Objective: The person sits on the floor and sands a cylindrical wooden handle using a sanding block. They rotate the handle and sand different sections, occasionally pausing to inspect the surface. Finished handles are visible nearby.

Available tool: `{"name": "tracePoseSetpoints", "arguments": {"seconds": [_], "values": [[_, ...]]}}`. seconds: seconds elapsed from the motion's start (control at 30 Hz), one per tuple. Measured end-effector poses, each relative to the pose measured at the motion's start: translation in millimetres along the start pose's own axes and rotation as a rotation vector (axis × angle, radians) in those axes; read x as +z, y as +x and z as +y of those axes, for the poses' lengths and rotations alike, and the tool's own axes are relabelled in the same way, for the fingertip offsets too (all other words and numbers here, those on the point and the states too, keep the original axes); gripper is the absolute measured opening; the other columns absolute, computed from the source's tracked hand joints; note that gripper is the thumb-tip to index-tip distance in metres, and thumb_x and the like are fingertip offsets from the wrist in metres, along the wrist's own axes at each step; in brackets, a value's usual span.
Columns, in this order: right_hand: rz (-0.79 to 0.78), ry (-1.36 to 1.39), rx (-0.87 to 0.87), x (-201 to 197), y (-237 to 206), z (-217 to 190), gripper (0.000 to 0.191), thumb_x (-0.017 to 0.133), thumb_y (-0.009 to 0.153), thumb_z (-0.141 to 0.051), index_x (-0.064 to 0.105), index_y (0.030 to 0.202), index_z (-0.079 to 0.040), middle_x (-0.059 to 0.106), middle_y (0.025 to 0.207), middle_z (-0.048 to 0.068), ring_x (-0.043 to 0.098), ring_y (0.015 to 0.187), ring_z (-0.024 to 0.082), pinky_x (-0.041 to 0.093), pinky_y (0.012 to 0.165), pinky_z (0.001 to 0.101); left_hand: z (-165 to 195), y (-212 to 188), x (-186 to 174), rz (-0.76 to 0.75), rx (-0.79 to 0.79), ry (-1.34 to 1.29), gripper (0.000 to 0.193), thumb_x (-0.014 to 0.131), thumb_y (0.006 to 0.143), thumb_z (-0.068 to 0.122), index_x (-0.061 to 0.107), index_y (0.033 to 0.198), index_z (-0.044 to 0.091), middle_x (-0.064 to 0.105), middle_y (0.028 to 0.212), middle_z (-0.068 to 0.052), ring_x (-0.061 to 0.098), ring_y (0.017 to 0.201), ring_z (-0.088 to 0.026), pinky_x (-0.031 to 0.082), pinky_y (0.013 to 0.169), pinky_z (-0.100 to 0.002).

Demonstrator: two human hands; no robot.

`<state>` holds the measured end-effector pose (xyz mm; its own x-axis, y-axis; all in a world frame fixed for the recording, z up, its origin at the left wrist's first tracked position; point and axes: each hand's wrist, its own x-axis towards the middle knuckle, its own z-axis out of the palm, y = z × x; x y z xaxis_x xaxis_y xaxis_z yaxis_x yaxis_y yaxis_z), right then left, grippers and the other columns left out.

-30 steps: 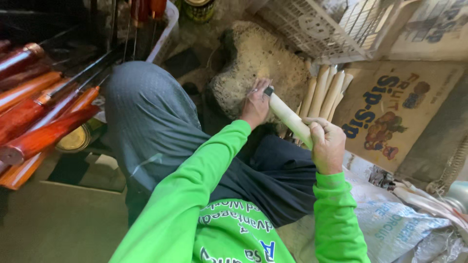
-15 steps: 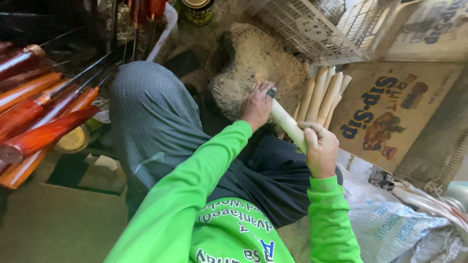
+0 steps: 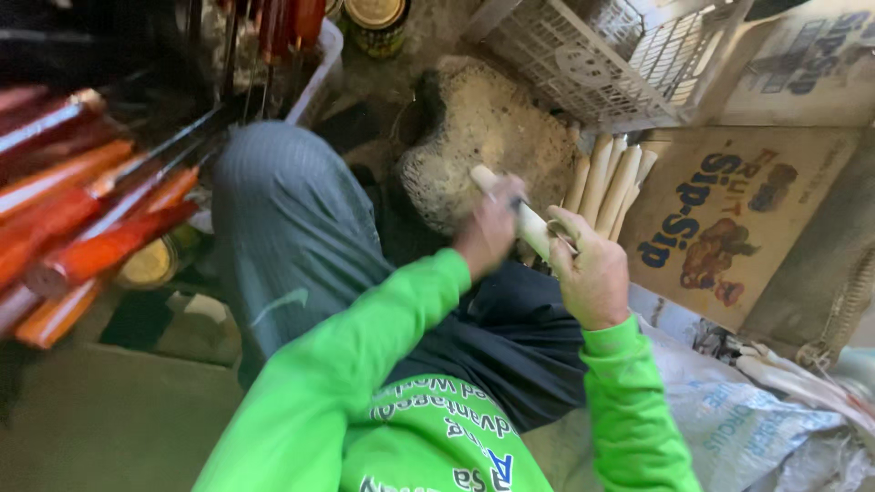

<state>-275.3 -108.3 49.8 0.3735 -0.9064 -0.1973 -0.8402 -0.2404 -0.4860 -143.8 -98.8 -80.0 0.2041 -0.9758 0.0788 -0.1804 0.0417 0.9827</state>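
My right hand (image 3: 594,278) is closed around the lower end of a pale, peeled wooden stick (image 3: 533,228) that slants up to the left over my lap. My left hand (image 3: 489,235) is wrapped over the middle of the same stick. It seems to pinch a small dark blade against the wood, but motion blur hides the details. The stick's rounded tip (image 3: 481,177) pokes out beyond my left hand. Both arms wear bright green sleeves.
A rough stone block (image 3: 474,128) sits just past the hands. Several pale sticks (image 3: 606,182) lean beside it, against a printed cardboard box (image 3: 729,219). A white plastic crate (image 3: 620,55) lies behind. Red-orange handled rods (image 3: 91,228) are stacked at left, and sacks (image 3: 756,410) lie at right.
My left hand has slid down the stick toward my right hand, baring the stick's tip. The stick and right hand shifted slightly lower.
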Motion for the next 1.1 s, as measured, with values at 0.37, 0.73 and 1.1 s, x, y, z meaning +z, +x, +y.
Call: {"name": "tracePoseSetpoints", "arguments": {"seconds": [0.37,0.73,1.1], "values": [[-0.15,-0.269,-0.138,-21,18,13,0.043,0.066,0.09,-0.022,0.064,0.13,-0.006,0.072,0.102,0.023,0.07,0.091,0.044,0.055,0.081,0.0485,-6,12,-13,0.073,-0.141,-0.103,0.03,0.053,0.106,0.015,0.063,0.132,0.003,0.063,0.14,-0.019,0.054,0.139,-0.036,0.044,0.116,-0.041],[0.045,-0.312,0.088,-14,13,20,0.028,0.059,0.096,-0.021,0.077,0.111,-0.006,0.072,0.09,0.022,0.071,0.085,0.04,0.056,0.08,0.0481,-3,0,-20,0.13,-0.049,-0.094,0.035,0.054,0.104,0.013,0.06,0.136,0.0,0.06,0.142,-0.022,0.049,0.14,-0.042,0.042,0.118,-0.044],[0.159,-0.195,-0.109,11,-17,-8,0.039,0.065,0.093,-0.003,0.066,0.132,-0.003,0.071,0.108,0.019,0.07,0.095,0.036,0.055,0.085,0.0431,3,-18,-9,0.08,0.003,-0.15,0.034,0.055,0.093,0.001,0.064,0.125,0.007,0.066,0.132,-0.017,0.063,0.129,-0.037,0.052,0.109,-0.042]]}}
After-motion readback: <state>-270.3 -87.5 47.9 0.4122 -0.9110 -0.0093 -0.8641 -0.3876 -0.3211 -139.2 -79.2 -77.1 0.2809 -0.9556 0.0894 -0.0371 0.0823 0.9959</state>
